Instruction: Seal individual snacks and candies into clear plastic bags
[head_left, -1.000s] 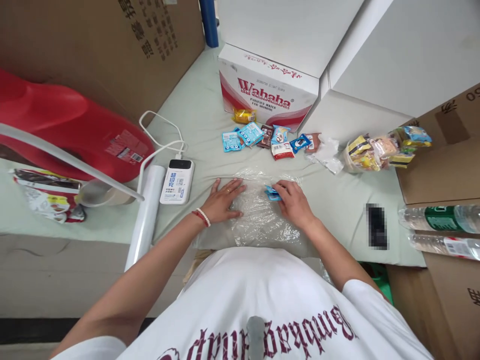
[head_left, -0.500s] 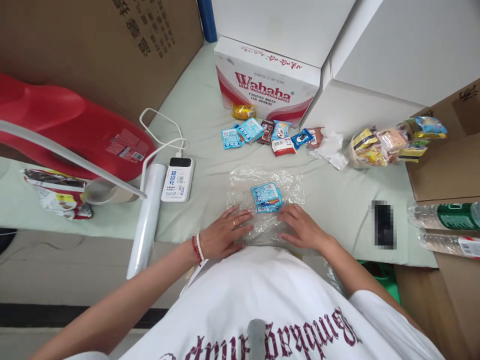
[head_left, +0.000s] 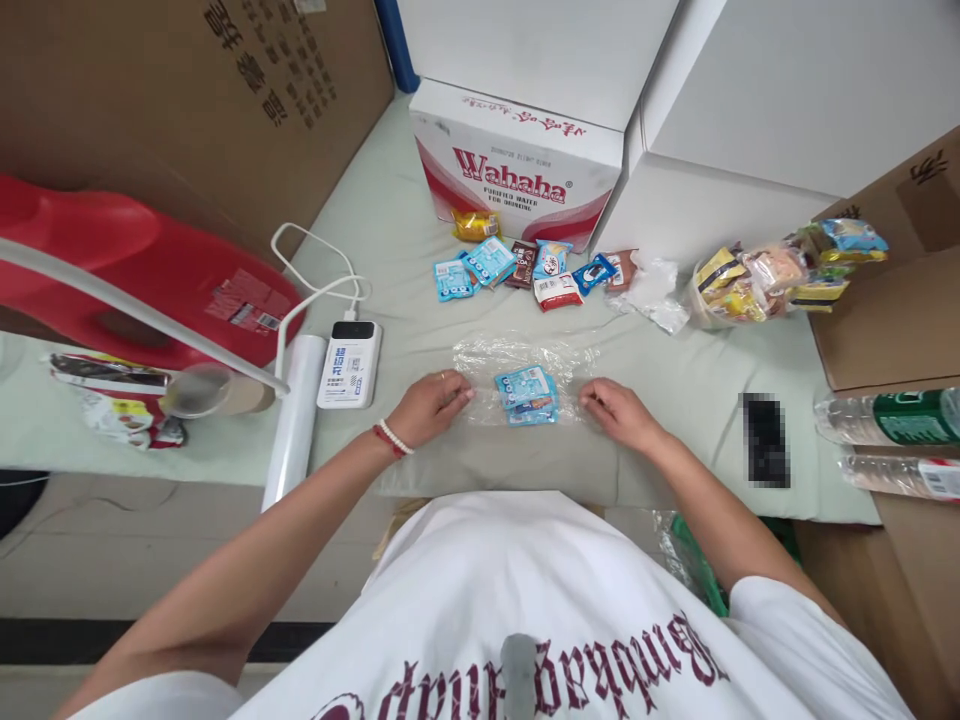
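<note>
A sheet of clear plastic film lies on the pale green cloth in front of me, folded over a small stack of light blue snack packets. My left hand pinches the film's left edge beside the packets. My right hand pinches the film's right edge. Both hands rest on the cloth, one on each side of the packets.
Several loose snack packets lie in front of a Wahaha carton. A bag of snacks sits at the right, with a phone and water bottles. A power bank, a film roll and a red jug are at the left.
The near part of the film has been folded up over the blue packets. Both hands moved from the film's near edge out to its left and right sides.
</note>
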